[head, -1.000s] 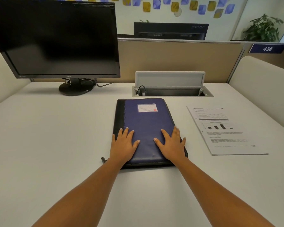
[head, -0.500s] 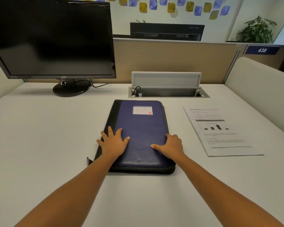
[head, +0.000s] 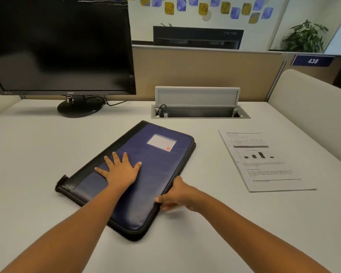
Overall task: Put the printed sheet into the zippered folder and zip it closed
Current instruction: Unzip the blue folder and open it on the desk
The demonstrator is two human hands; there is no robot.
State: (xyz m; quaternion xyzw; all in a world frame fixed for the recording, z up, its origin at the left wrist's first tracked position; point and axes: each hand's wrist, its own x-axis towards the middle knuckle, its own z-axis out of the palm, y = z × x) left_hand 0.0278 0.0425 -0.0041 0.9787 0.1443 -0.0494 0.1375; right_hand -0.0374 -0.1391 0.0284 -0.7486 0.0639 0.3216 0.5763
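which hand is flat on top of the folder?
The left hand: its fingers lie spread on the blue cover of the folder. The right hand instead grips the folder at its right edge, fingers curled.

The right hand (head: 178,196) is gripping the right edge of the dark blue zippered folder with black trim (head: 161,170), its fingertips blurring and tucking partly out of sight. The white printed sheet with a small bar chart (head: 264,164) is showing text too small to read. The large black flat-screen monitor (head: 57,46) is running off the top and left edges. A small dark tab (head: 62,179) at the folder's left corner is possibly the zipper pull.
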